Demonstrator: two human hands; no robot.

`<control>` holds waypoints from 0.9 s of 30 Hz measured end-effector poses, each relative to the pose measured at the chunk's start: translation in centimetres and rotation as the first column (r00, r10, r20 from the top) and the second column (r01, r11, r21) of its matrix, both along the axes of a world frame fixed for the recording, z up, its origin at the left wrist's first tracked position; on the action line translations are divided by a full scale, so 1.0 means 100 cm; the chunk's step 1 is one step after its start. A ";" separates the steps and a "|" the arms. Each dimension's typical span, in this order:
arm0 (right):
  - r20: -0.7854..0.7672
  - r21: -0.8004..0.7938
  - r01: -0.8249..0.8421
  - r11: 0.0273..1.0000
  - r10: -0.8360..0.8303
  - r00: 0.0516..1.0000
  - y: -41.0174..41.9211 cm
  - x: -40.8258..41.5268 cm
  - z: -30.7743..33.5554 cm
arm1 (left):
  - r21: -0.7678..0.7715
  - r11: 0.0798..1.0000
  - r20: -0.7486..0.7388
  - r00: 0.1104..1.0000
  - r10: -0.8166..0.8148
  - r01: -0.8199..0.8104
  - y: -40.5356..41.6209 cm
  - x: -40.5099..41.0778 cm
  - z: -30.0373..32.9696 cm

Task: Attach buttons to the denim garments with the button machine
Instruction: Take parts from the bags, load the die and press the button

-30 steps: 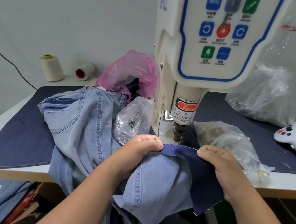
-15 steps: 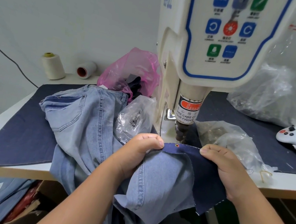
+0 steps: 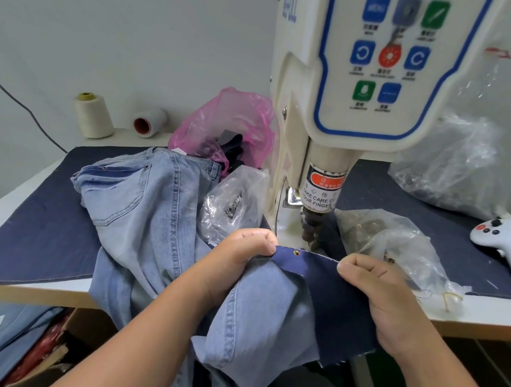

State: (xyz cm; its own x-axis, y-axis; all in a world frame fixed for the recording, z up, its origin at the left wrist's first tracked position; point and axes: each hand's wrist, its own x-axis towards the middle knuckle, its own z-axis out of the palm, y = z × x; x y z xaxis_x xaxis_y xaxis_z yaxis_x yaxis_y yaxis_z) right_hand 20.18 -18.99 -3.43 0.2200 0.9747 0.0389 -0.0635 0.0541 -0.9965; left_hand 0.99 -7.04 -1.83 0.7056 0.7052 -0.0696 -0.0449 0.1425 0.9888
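At the far left of the counter (image 3: pixel 27 225) I see a cream thread cone (image 3: pixel 93 116) standing upright and a white spool with a red core (image 3: pixel 149 122) lying on its side near it. A dark navy cloth mat (image 3: pixel 42 237) covers the counter top. On it lies the light blue washed denim garment (image 3: pixel 152 211), crumpled, its stitched back pocket facing up, the rest spilling over the front edge toward me. Behind it sits a crumpled pink plastic bag (image 3: pixel 228 123), and just beside that a clear plastic bag of small metal parts (image 3: pixel 235 200).

My left hand (image 3: pixel 237 260) has its fingers curled, pinching the edge of the dark navy denim piece (image 3: pixel 325 296) together with the pale denim under it. A small brass-coloured button (image 3: pixel 297 252) sits near that edge, close to my left fingertips, just in front of the cream button machine (image 3: pixel 343 107) and below its dark punch head. My right hand (image 3: pixel 377 297) pinches the same edge further right.

Beyond it lie more clear plastic bags (image 3: pixel 405 248) and a white handheld controller (image 3: pixel 510 251).
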 end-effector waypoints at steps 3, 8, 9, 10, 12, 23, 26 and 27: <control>0.008 0.015 -0.045 0.999 0.045 0.999 -0.014 -0.009 0.002 | 0.060 0.994 0.006 0.996 -0.090 0.089 -0.011 -0.009 0.009; 0.221 0.033 -0.103 0.994 0.093 0.971 -0.030 -0.026 0.013 | 0.379 0.882 -0.304 0.938 -0.165 0.278 -0.028 -0.021 0.034; 0.262 0.026 -0.105 0.994 0.095 0.960 -0.031 -0.029 0.015 | 0.404 0.865 -0.342 0.926 -0.159 0.298 -0.028 -0.023 0.037; 0.289 0.013 -0.106 0.994 0.097 0.952 -0.033 -0.031 0.015 | 0.405 0.859 -0.372 0.915 -0.157 0.312 -0.029 -0.027 0.040; 0.319 -0.037 -0.115 0.993 0.121 0.940 -0.036 -0.034 0.014 | 0.380 0.856 -0.447 0.880 -0.162 0.350 -0.029 -0.034 0.044; 0.668 -0.325 0.000 0.946 0.229 0.708 -0.039 -0.051 0.001 | 0.717 0.697 -0.516 0.697 0.497 0.034 0.041 -0.025 0.033; 0.757 -0.405 0.080 0.911 0.284 0.589 -0.041 -0.064 0.000 | 0.796 0.560 -0.585 0.525 0.619 0.227 0.071 -0.011 0.020; 0.768 -0.441 0.103 0.892 0.315 0.558 -0.043 -0.068 0.001 | 0.791 0.530 -0.609 0.470 0.639 0.304 0.078 -0.007 0.015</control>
State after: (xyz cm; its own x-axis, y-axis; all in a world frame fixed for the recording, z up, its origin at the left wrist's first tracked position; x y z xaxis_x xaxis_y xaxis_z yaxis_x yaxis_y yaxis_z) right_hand 13.38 -23.28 -3.30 0.1908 0.9512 -0.2424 0.7908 -0.2952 -0.5361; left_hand 0.32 0.81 -0.29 0.4883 0.8637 0.1248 0.8416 -0.5039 0.1946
